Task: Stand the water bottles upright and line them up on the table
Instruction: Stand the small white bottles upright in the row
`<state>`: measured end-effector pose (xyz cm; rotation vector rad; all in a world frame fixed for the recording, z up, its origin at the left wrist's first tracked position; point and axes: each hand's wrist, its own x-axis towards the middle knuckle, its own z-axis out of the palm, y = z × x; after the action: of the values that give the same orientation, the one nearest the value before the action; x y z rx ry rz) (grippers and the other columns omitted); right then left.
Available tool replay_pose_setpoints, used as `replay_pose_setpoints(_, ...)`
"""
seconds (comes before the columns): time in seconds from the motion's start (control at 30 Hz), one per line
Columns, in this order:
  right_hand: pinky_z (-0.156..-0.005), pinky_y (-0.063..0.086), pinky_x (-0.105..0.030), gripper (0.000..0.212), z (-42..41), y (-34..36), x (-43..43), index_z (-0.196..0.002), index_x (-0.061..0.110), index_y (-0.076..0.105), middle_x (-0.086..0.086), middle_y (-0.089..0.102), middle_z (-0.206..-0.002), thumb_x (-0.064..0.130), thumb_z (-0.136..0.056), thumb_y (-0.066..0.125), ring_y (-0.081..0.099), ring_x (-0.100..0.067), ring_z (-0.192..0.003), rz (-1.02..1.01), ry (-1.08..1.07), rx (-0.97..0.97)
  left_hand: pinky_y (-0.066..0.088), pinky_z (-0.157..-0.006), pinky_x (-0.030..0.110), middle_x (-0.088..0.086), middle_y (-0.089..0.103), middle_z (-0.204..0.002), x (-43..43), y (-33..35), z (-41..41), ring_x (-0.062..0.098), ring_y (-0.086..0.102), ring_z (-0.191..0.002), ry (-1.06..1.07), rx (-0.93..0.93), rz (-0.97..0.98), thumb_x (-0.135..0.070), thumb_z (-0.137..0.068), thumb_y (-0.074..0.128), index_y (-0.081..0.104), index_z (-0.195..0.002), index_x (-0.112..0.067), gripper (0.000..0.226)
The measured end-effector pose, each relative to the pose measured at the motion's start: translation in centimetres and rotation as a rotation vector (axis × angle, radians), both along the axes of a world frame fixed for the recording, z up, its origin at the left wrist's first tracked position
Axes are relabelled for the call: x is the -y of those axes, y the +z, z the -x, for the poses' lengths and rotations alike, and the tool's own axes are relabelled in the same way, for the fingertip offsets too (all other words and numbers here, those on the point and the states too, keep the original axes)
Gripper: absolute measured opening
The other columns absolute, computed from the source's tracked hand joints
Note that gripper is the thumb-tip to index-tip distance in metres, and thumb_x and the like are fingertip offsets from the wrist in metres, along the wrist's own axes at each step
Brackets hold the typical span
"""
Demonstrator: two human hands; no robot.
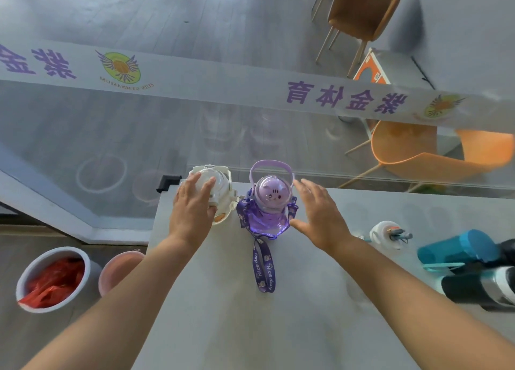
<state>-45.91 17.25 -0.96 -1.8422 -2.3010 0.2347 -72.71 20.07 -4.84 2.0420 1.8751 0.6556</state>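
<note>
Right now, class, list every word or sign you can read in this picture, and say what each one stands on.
"Nice day", printed repeatedly: purple strap of the purple bottle.
"紫金体育", purple characters seen upside down: white banner.
Small lettering under the banner's winged logo: too blurred to read.
Other bottles: no readable text.

Two bare forearms are seen, entering from the lower corners. No sleeve is seen on either arm up to the picture's edge. The left hand and the right hand are uncovered, with no glove, and no ring, watch or band can be made out on fingers or wrists.
</note>
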Motion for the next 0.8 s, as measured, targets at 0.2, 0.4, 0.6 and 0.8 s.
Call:
replay_pose_setpoints(0.2, -0.096, 0.044, -0.038, 0.068, -8.0, 1.8, 6.5, -0.129, 0.008, 0.046, -0.016, 0.054, -0.127, 0.015, -0.070, 0.079, 0.052, -0.030, -0.113, -0.128, -0.232, -0.065, 0.026, -0.107, 0.047, 0.014, 0.032, -0.133, 2.1, 0.4, -4.9, 0.030, 0.024, -0.129, -0.067, -0.037, -0.190, -0.010, -0.063, 0.080, 0.045, -0.127, -0.017, 0.074)
replay_pose_setpoints(0.4, -0.089, 0.047, -0.035, 0.053, -14.9, 2.3, 9.9, -0.124, 0.006, 0.050, -0.018, 0.055, -0.122, 0.011, -0.076, 0.073, 0.052, -0.031, -0.106, -0.109, -0.412, -0.120, 0.034, -0.102, 0.045, 0.003, 0.033, -0.132, 4.4, 1.6, -12.9, 0.027, 0.028, -0.126, -0.290, -0.006, -0.167, -0.018, -0.062, 0.081, 0.044, -0.126, -0.024, 0.075)
replay_pose_setpoints(0.6, -0.090, 0.035, -0.021, 0.053, -19.7, 1.5, 8.9, -0.128, 0.012, 0.048, -0.010, 0.050, -0.129, 0.020, -0.080, 0.070, 0.047, -0.023, -0.114, 0.100, -0.367, -0.148, 0.026, -0.111, 0.044, 0.008, 0.038, -0.141, 7.6, 2.5, -21.9, 0.027, 0.026, -0.133, -0.568, -0.031, 0.009, -0.037, -0.075, 0.070, 0.039, -0.136, -0.024, 0.069)
replay_pose_setpoints(0.8, -0.101, 0.037, -0.026, 0.074, -23.0, 0.1, 6.6, -0.138, 0.025, 0.034, -0.001, 0.041, -0.138, 0.026, -0.076, 0.074, 0.043, -0.018, -0.122, 0.326, -0.231, -0.201, 0.022, -0.109, 0.034, 0.003, 0.032, -0.144, 10.6, 1.6, -29.7, 0.021, 0.021, -0.133, -0.826, -0.100, 0.182, -0.049, -0.070, 0.069, 0.033, -0.136, -0.030, 0.078)
